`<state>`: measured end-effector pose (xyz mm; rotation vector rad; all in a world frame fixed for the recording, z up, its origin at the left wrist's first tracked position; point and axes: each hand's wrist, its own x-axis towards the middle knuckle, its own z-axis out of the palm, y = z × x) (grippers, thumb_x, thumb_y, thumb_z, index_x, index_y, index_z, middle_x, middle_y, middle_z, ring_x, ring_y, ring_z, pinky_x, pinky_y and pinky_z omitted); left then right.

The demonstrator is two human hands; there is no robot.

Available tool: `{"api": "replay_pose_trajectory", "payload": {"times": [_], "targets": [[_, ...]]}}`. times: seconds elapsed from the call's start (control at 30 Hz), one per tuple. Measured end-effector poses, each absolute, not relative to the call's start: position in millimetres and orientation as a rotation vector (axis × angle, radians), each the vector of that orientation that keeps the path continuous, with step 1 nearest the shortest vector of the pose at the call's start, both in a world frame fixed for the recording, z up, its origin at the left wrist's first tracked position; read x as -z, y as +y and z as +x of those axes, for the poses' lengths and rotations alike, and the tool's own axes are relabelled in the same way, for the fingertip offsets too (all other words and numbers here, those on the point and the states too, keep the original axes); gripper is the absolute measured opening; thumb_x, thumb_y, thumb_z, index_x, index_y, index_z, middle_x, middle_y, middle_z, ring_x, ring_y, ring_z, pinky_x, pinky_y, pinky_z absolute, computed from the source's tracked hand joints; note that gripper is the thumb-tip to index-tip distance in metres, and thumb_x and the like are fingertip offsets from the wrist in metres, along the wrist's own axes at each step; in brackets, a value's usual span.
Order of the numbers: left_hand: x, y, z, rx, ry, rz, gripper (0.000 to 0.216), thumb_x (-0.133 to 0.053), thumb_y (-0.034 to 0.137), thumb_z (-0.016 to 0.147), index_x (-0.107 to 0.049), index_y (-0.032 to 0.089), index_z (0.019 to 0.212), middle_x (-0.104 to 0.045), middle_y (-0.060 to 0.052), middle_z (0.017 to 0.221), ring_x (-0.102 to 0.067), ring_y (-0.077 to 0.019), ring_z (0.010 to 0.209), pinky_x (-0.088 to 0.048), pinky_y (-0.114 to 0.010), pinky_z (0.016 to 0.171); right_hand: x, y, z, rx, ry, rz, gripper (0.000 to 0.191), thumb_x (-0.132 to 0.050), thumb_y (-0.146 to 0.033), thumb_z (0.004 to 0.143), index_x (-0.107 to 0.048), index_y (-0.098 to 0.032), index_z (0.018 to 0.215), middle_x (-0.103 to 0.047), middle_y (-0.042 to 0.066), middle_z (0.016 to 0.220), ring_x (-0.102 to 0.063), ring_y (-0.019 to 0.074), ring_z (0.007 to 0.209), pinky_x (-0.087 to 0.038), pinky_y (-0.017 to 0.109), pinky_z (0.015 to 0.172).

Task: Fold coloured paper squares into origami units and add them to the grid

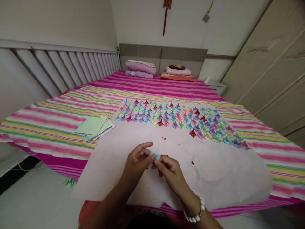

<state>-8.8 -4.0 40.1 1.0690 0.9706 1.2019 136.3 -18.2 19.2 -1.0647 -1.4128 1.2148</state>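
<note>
A small folded piece of light blue paper [155,155] is pinched between both of my hands above a large white sheet [114,165]. My left hand [140,158] grips its left side with thumb and fingers, the index finger stretched out above. On its right side, the thumb and fingers of my right hand [170,168] are closed. Beyond them, several rows of small folded paper pieces [160,122] in many colours stand on the sheet. To the left lies a stack of paper squares [94,127], pale green on top.
The white sheet covers part of a striped bed [57,122], with a few dark red marks or holes. Folded bedding [140,69] sits by the headboard [147,52]. A white rail [59,68] runs along the left. A green paper piece [70,183] lies on the floor.
</note>
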Motion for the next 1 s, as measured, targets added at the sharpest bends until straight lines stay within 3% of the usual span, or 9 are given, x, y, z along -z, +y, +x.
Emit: {"api": "replay_pose_trajectory", "payload": {"times": [0.17, 0.27, 0.4, 0.57, 0.77, 1.0], "targets": [[-41.1, -2.9, -4.9, -1.112, 0.973, 1.135, 0.023, -0.072, 0.036, 0.072, -0.065, 0.015, 0.077, -0.058, 0.003, 0.058, -0.053, -0.0108, 0.054, -0.042, -0.025, 0.055, -17.7, -18.9, 134.7, -1.201, -1.443, -1.074, 0.041, -0.059, -0.053, 0.083, -0.058, -0.017, 0.062, -0.054, -0.002, 0.055, -0.042, 0.0095, 0.047, -0.033, 0.023, 0.047], [-36.2, -1.5, -4.5, -1.08, 1.013, 1.154, 0.029, -0.067, 0.04, 0.077, -0.059, 0.016, 0.063, -0.056, 0.002, 0.053, -0.052, -0.0118, 0.053, -0.04, -0.026, 0.056, -17.4, -19.9, 132.3, -1.243, -1.42, -1.061, 0.041, -0.06, -0.052, 0.083, -0.056, -0.018, 0.061, -0.056, -0.001, 0.056, -0.043, 0.0094, 0.047, -0.033, 0.023, 0.047], [-27.8, 0.4, -5.8, -1.023, 0.959, 1.04, 0.035, -0.06, 0.046, 0.083, -0.057, 0.017, 0.063, -0.053, 0.002, 0.051, -0.05, -0.0119, 0.053, -0.039, -0.026, 0.057, -16.0, -20.1, 131.4, -1.294, -1.381, -1.048, 0.039, -0.06, -0.051, 0.082, -0.056, -0.018, 0.062, -0.056, -0.002, 0.056, -0.042, 0.0089, 0.046, -0.033, 0.023, 0.047], [-23.4, 0.8, -9.1, -1.031, 1.053, 1.022, 0.029, -0.065, 0.045, 0.078, -0.068, 0.017, 0.084, -0.062, -0.001, 0.068, -0.053, -0.0131, 0.065, -0.039, -0.024, 0.06, -12.1, -18.3, 131.9, -1.268, -1.316, -1.075, 0.038, -0.061, -0.049, 0.083, -0.057, -0.018, 0.063, -0.053, -0.003, 0.053, -0.04, 0.0084, 0.045, -0.031, 0.023, 0.047], [-26.2, 1.7, -11.2, -1.08, 1.061, 1.073, 0.027, -0.066, 0.04, 0.076, -0.062, 0.017, 0.066, -0.053, 0.003, 0.056, -0.046, -0.0107, 0.057, -0.037, -0.023, 0.057, -15.3, -15.7, 135.2, -1.295, -1.343, -1.038, 0.037, -0.063, -0.05, 0.081, -0.06, -0.017, 0.065, -0.059, 0.0, 0.061, -0.05, 0.0121, 0.057, -0.038, 0.025, 0.057], [-35.1, -2.3, -9.9, -1.0, 1.066, 1.182, 0.024, -0.067, 0.04, 0.076, -0.067, 0.016, 0.073, -0.062, -0.001, 0.066, -0.049, -0.0125, 0.063, -0.039, -0.025, 0.06, -22.0, -11.2, 144.3, -1.212, -1.279, -1.025, 0.032, -0.064, -0.043, 0.081, -0.058, -0.018, 0.064, -0.052, -0.003, 0.059, -0.046, 0.0121, 0.059, -0.037, 0.025, 0.059]]}}
